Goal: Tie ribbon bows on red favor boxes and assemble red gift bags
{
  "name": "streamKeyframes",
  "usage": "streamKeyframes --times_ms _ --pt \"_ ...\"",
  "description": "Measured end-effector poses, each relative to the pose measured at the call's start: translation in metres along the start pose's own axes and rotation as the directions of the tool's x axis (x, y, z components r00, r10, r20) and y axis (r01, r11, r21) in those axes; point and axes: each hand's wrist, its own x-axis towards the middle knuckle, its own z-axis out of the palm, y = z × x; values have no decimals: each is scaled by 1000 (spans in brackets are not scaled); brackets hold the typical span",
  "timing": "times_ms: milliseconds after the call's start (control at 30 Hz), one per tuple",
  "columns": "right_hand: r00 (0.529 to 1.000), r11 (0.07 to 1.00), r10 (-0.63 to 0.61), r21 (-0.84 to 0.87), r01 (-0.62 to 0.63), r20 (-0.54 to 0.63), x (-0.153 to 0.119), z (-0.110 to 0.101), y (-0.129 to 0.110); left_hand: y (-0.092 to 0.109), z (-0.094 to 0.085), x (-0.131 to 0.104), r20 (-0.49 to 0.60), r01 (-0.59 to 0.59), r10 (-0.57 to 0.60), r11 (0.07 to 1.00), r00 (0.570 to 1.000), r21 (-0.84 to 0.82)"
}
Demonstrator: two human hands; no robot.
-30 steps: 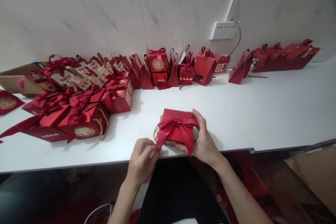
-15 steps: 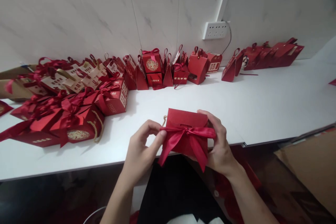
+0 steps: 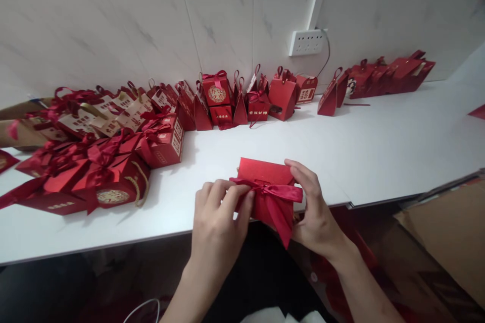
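Observation:
A small red box (image 3: pixel 261 169) with a flap on top is held at the table's front edge, tilted towards me. Around it runs a crimson ribbon (image 3: pixel 282 192) tied in a bow, one tail hanging down its front. My left hand (image 3: pixel 223 212) pinches the bow's left loop between thumb and fingers and hides part of the box's left side. My right hand (image 3: pixel 316 212) grips the box from the right, its fingertips at the upper right corner and its thumb low on the side.
Many red gift boxes with ribbons (image 3: pixel 121 171) crowd the white table (image 3: pixel 212 161) at the left. More small boxes (image 3: pixel 282 96) line the wall. A socket strip (image 3: pixel 306 43) is on the tiles. Cardboard (image 3: pixel 450 232) stands at the lower right.
My left hand has turned over and moved right, its fingers now over the bow's left loop, covering the left tail. The right hand still grips the box.

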Motion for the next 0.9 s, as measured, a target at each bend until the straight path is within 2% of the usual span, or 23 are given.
streamKeyframes --times_ms 100,133,167,200,233,300,333,400,500,633,733,800,833,867,900 --pt "1000 1000 0 -5 0 17 -1 0 0 1 -3 1 81 90 -84 993 993 -74" --pt "1000 1000 2 -5 -2 21 -1 0 -1 1 -5 1 146 178 -158 975 977 -133" --pt "1000 1000 2 -6 -2 22 -1 0 -1 2 -8 1 242 301 -250 932 937 -204" --pt "1000 1000 0 -5 0 22 -2 0 -1 4 -12 1 358 447 -342 853 869 -270" --pt "1000 1000 -4 -2 4 25 -2 0 -2 4 -15 1 483 593 -412 740 773 -318" --pt "999 1000 -15 12 15 38 -1 -1 -3 4 -21 -1 696 803 -439 479 569 -354" --pt "999 1000 -15 23 14 46 -1 -2 -4 3 -23 -2 763 858 -415 368 496 -358" --pt "998 999 -4 41 1 60 -1 -4 -6 -2 -24 -6 841 910 -352 215 410 -354" --pt "996 1000 4 28 -6 84 -2 -7 -7 -13 -20 -16 885 931 -289 117 366 -347" --pt "993 1000 -18 -1 18 113 -3 -8 -4 -26 -15 -30 902 942 -272 107 336 -318" --pt "996 1000 1 11 -2 85 -3 -10 -2 -34 -16 -37 936 966 -253 139 247 -217" --pt "998 1000 2 17 -3 59 -3 -13 -1 -41 -18 -37 948 966 -257 222 189 -133" --pt "999 1000 -2 21 1 48 -3 -14 0 -44 -20 -36 940 953 -285 286 186 -102" --pt "999 1000 -6 28 5 36 -2 -15 0 -47 -22 -33 919 933 -336 350 208 -84" --pt "1000 999 -9 38 8 26 -2 -16 1 -49 -23 -28 878 912 -403 401 258 -84"
